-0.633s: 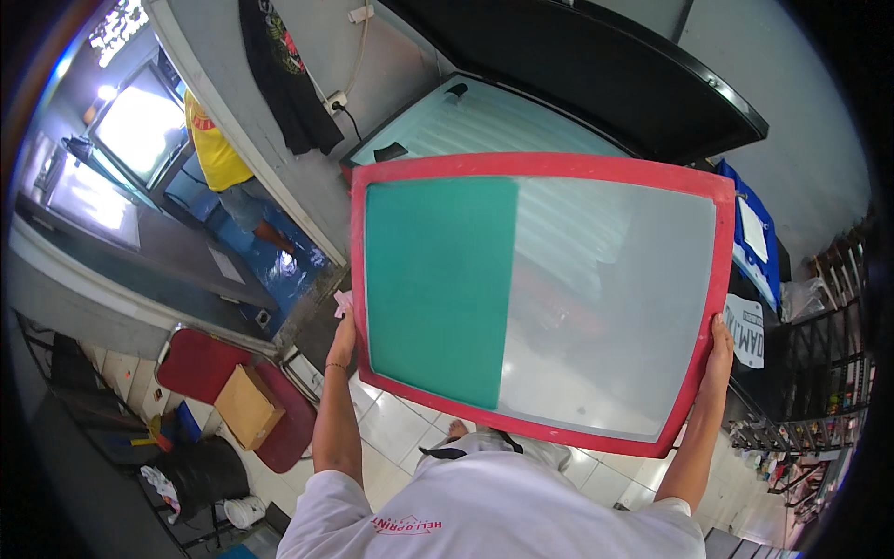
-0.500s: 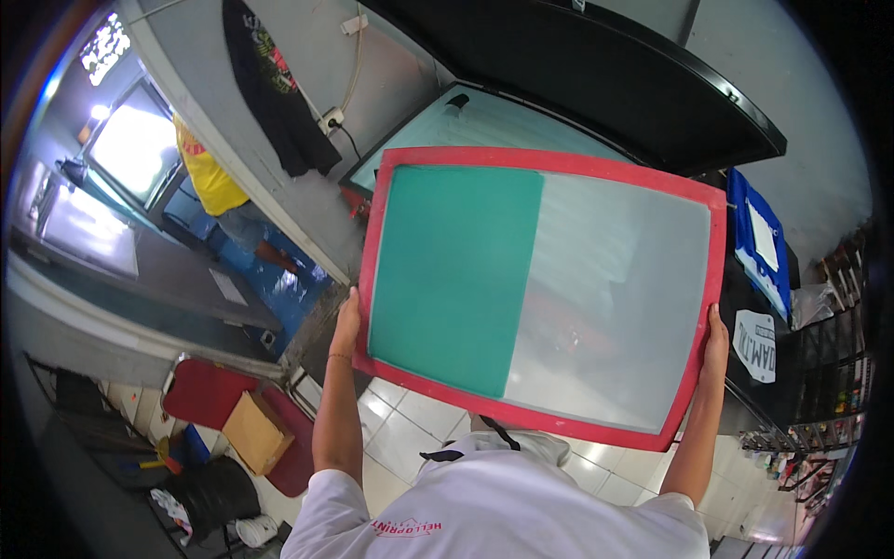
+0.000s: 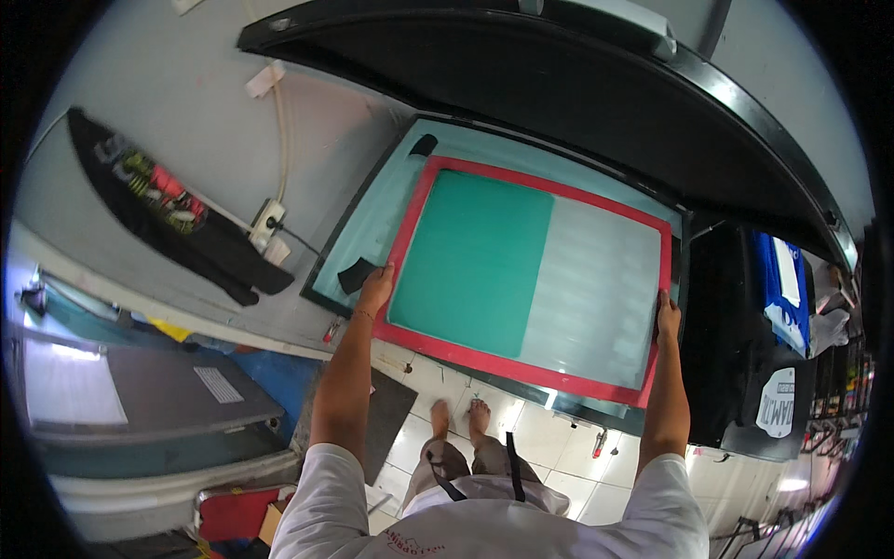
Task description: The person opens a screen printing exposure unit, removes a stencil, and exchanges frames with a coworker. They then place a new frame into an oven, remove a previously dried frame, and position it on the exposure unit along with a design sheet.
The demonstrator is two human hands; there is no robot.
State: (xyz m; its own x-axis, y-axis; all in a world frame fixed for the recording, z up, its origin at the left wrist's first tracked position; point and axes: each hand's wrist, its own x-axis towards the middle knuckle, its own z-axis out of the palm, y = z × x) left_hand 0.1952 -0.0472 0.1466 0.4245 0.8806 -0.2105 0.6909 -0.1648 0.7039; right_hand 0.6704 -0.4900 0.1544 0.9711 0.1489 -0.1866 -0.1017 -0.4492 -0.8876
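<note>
A large silkscreen frame with a red border is held level between my hands, over the pale glass top of a box-like table unit. Green coating covers the left part of its mesh; pale translucent mesh makes up the right. My left hand is closed on the left edge, beside a small black piece on the glass. On the right edge, my right hand grips the border, its fingers partly hidden underneath. Whether the frame touches the glass, I cannot tell.
A black lid stands raised behind the glass. Another black piece lies at its far left corner. Folded blue cloth sits on the black surface at right. A dark garment hangs by a wall socket.
My hands have brought the silkscreen frame forward and down over the glass, so it looks smaller. The view has shifted toward the unit, and my feet now show below.
</note>
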